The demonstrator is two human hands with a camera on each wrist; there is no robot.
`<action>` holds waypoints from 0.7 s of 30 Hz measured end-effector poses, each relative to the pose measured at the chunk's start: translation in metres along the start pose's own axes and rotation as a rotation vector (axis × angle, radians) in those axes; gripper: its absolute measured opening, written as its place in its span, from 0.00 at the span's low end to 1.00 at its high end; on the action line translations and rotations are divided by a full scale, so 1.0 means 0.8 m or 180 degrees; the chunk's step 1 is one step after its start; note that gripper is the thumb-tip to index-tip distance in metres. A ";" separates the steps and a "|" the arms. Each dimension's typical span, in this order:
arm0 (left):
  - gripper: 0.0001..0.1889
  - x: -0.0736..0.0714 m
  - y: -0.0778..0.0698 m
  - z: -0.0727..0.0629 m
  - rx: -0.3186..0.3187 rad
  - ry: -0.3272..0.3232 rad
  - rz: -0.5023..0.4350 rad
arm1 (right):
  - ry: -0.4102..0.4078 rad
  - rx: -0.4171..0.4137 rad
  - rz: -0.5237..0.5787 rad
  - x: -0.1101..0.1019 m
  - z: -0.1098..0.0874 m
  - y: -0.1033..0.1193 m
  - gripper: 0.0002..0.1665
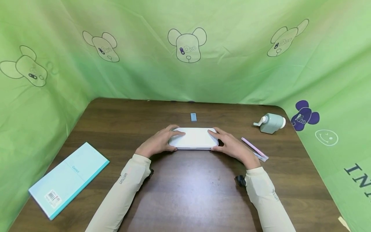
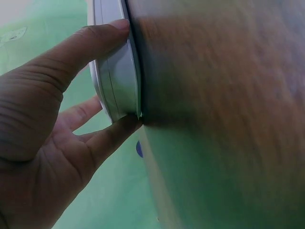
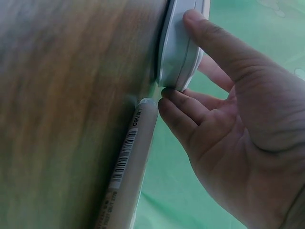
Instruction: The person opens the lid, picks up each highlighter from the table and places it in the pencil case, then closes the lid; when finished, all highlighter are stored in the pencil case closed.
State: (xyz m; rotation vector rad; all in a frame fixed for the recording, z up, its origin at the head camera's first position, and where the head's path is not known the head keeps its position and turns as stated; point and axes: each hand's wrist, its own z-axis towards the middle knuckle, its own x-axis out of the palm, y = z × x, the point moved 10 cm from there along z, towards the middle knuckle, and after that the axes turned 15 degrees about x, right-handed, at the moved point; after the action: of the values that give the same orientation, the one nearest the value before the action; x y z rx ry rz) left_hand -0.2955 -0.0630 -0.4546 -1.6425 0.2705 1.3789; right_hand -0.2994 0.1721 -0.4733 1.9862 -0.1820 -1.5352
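A white, flat case [image 1: 194, 138] with rounded ends lies on the table in front of the person, its long side running left to right. The left hand [image 1: 160, 140] grips its left end, thumb on the near side and fingers around the end and over the top. At the opposite end, the right hand [image 1: 230, 144] holds it in a mirrored way. A thin seam runs along the side of the case [image 2: 116, 81] in the left wrist view. Fingertips of the right hand [image 3: 224, 105] sit at the case's end, near the tip of a pen [image 3: 126, 171] with a barcode.
A small blue block [image 1: 193, 117] lies beyond the case. To the right are a pink pen [image 1: 253, 146], a clear-looking pen [image 1: 261, 157] beside it, and a grey-green pump bottle [image 1: 271, 123] on its side. A light blue notebook [image 1: 69, 177] lies at left. Green curtains surround the table.
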 end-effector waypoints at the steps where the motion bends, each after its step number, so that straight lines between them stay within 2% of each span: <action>1: 0.37 0.000 0.000 0.000 0.0006 -0.0004 -0.0003 | 0.0014 0.0023 -0.0016 0.000 0.000 0.001 0.47; 3: 0.37 0.000 -0.001 -0.001 0.0010 -0.0007 -0.0011 | 0.0079 0.0146 -0.0025 -0.006 -0.007 0.015 0.47; 7: 0.38 0.000 -0.001 0.000 0.0035 0.0009 0.0000 | 0.0144 0.0213 -0.0081 -0.005 -0.011 0.017 0.46; 13: 0.41 -0.001 0.002 -0.001 0.0048 -0.0002 -0.0113 | 0.0152 0.0285 0.0241 -0.010 -0.013 0.007 0.41; 16: 0.45 -0.003 0.009 -0.005 -0.0066 -0.0115 -0.0355 | 0.0110 0.0278 0.0436 -0.013 -0.013 0.006 0.39; 21: 0.46 -0.011 0.024 -0.010 -0.0210 -0.0452 -0.0633 | 0.0113 0.0369 0.0870 -0.016 -0.011 0.002 0.34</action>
State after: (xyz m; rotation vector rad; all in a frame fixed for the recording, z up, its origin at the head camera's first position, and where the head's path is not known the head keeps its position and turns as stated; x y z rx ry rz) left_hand -0.3062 -0.0822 -0.4574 -1.5702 -0.0213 1.3560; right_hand -0.2948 0.1798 -0.4604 1.9806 -0.5160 -1.3397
